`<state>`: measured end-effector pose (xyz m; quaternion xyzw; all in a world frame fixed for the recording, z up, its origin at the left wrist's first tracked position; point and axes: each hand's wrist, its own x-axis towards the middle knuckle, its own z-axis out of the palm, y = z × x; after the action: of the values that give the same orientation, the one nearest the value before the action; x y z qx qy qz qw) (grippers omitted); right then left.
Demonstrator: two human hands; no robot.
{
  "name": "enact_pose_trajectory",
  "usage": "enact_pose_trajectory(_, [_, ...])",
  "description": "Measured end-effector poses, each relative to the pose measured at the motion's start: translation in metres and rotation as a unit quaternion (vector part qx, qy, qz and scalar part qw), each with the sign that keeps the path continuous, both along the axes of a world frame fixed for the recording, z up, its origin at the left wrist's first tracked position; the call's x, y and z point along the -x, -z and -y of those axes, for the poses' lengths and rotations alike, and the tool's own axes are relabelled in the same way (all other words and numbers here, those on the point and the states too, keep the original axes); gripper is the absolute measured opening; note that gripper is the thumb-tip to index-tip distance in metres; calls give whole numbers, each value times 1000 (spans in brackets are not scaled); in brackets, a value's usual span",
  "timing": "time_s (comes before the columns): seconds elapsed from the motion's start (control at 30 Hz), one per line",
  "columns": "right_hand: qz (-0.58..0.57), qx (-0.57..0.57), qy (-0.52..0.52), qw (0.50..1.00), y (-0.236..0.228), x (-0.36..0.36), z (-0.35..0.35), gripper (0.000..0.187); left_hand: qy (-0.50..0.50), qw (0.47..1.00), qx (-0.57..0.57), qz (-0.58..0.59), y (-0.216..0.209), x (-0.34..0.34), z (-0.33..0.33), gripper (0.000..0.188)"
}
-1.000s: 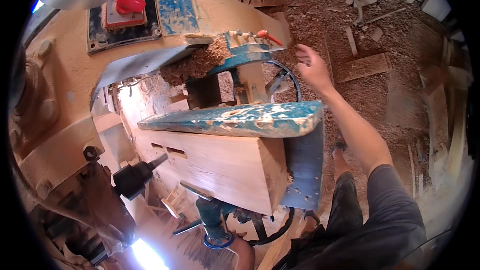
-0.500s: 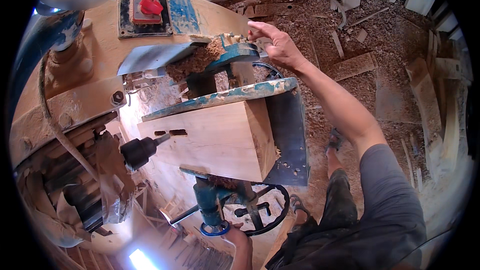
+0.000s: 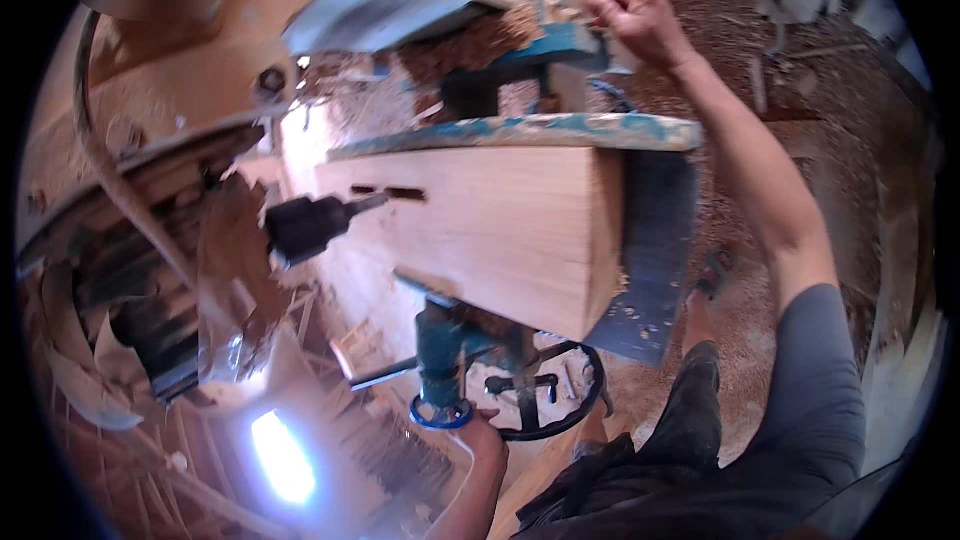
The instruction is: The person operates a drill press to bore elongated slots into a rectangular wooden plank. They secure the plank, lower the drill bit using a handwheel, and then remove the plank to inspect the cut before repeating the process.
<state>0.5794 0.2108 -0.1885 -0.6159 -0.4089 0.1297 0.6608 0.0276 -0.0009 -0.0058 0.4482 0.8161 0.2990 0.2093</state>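
A thick pale wooden block (image 3: 500, 230) is held between a blue-edged plate (image 3: 520, 135) and a clamp (image 3: 440, 340) below it. Two dark slots (image 3: 405, 194) are cut in its face. The black chuck (image 3: 305, 228) carries a bit (image 3: 368, 203) whose tip points at the slots; whether it touches wood I cannot tell. My left hand (image 3: 482, 440) is closed at the clamp's small blue handwheel (image 3: 440, 414), its fingers partly hidden. My right hand (image 3: 638, 22) is closed beside the far end of a sawdust-covered blue bracket (image 3: 560, 45); what it grips is hidden.
A large black handwheel (image 3: 545, 432) sits under the block, near my legs. Behind the block stands a dark metal plate (image 3: 660, 250). A cable (image 3: 125, 185) hangs over the machine at left. Wood chips (image 3: 800, 80) and offcuts cover the floor at right.
The whole view has shifted, so the machine appears farther right and higher. My right hand's fingers, earlier partly extended, are now curled closed. My left hand stays at the small blue handwheel.
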Motion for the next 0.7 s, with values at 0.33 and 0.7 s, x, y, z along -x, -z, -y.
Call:
enact_pose_trajectory(0.33, [-346,192,20,918,77,-33,-55,27,-28,999,30,-9,-3,-7,-3,25])
enact_pose_trajectory(0.7, [-132,133,51,981,82,3,-24,37,-2,999,31,-28,7,14,-2,15])
